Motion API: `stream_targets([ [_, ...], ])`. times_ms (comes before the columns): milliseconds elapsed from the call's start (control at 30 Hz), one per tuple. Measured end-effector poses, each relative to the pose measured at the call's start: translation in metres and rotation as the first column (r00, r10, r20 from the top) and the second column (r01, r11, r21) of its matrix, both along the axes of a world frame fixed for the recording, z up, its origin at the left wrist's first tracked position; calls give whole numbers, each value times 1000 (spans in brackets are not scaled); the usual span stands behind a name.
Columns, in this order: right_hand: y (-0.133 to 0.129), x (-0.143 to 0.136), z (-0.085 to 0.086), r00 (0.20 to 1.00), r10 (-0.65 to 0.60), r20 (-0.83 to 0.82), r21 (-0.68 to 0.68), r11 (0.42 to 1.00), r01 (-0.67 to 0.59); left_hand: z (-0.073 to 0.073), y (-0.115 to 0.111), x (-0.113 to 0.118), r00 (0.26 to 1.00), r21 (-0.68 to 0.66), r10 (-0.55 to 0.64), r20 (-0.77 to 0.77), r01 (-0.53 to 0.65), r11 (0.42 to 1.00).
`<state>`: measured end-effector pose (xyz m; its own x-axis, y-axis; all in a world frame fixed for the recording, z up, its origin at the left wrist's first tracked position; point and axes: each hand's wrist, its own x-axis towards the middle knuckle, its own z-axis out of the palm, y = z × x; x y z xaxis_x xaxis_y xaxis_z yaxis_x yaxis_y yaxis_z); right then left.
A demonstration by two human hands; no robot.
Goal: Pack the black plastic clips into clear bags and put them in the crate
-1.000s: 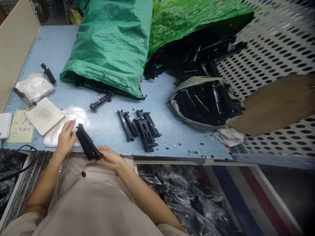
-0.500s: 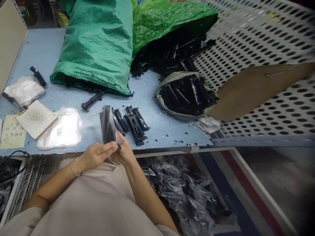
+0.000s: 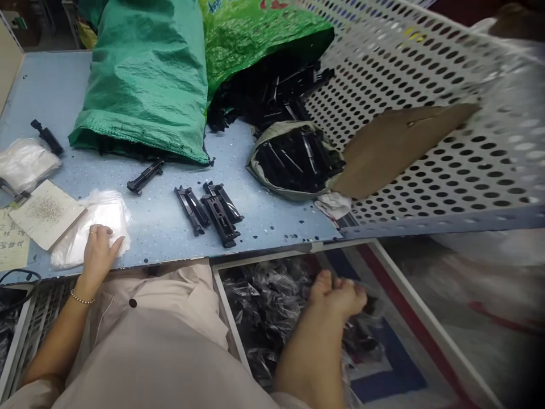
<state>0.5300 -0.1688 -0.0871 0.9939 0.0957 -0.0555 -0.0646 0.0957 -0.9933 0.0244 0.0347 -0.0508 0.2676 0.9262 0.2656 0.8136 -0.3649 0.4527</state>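
My left hand [image 3: 100, 250] rests on a stack of clear plastic bags [image 3: 72, 244] at the table's front left, fingers apart and nothing gripped. Over the bin of bagged black parts [image 3: 272, 295], my right hand [image 3: 338, 292] has its fingers curled at a clear bag [image 3: 377, 307] with something dark inside, partly hidden by the hand. Several loose black parts [image 3: 219, 218] lie near the middle of the table, and a single black part [image 3: 145, 176] sits apart, left of them.
A green sack [image 3: 145, 79], a bright green bag [image 3: 255, 34] and a grey-green pouch [image 3: 268, 184] of black parts stand behind. To the right is a perforated white basket [image 3: 451, 165] with brown cardboard [image 3: 383, 153]. A speckled card [image 3: 46, 213] lies left.
My hands have separated. The left moved left onto the plastic bags; the right moved right over the bin with the bagged part. The view has shifted somewhat to the right.
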Motion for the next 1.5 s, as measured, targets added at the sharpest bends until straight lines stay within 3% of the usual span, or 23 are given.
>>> stream_targets([
  [67,33,-35,3,995,97,30,-43,994,-95,-3,0,-3,999,-39,-15,-28,14,999],
  [100,53,-59,7,976,211,59,-98,974,-205,-3,2,-3,1000,-67,-19,-14,18,998],
  [133,73,-85,14,892,441,105,-242,881,-407,-3,3,-4,1000,-102,-15,17,17,995],
  [167,93,-112,23,712,688,138,-448,685,-575,-2,6,-5,998,-142,-1,57,9,990],
  [200,112,-138,34,520,840,153,-656,480,-582,-1,8,-7,995,-183,24,101,-5,983],
  [267,142,-181,56,291,955,66,-931,163,-326,1,12,-11,977,-262,100,188,-48,964],
  [333,163,-205,71,225,974,-32,-992,-3,-127,2,13,-16,940,-336,196,281,-95,937],
  [400,176,-210,76,250,964,-96,-993,-74,-96,-1,13,-19,876,-390,286,388,-125,912],
  [467,185,-200,73,315,938,-142,-982,-94,-164,-4,11,-21,803,-404,338,490,-134,905],
  [533,192,-186,68,356,912,-202,-941,-80,-328,-7,11,-22,756,-396,354,550,-136,908],
  [633,195,-187,60,281,921,-270,-785,-41,-619,-7,11,-19,719,-415,360,594,-109,903],
  [667,194,-197,58,228,927,-299,-652,-24,-758,-6,11,-17,706,-422,359,611,-93,902],
  [733,192,-232,50,70,935,-349,-194,1,-981,-3,11,-12,683,-422,343,645,-56,905],
  [800,193,-277,40,-127,928,-352,293,-20,-956,1,9,-7,680,-420,316,661,-14,908],
  [867,197,-314,32,-264,898,-351,501,-58,-864,6,7,-6,677,-411,282,680,34,911],
  [900,201,-326,29,-287,887,-363,539,-51,-841,9,5,-7,678,-393,260,688,47,918],
  [967,207,-333,25,-240,886,-396,549,20,-835,14,2,-14,733,-315,180,656,49,948],
  [1067,207,-312,25,-96,908,-407,485,126,-865,17,0,-23,889,-170,34,456,50,984],
  [1167,185,-283,33,5,924,-382,401,171,-900,14,0,-21,940,-148,-6,340,60,987],
  [1233,164,-271,38,-50,909,-414,413,139,-900,11,3,-13,938,-166,4,347,57,984],
  [1333,139,-271,40,-292,818,-495,528,17,-849,9,4,0,937,-118,-29,349,74,990],
  [1400,135,-279,35,-401,762,-509,587,-33,-809,11,0,6,948,-18,-85,307,96,995],
  [1500,147,-291,27,-426,766,-481,616,-51,-786,13,-15,13,949,172,-256,183,226,959],
])
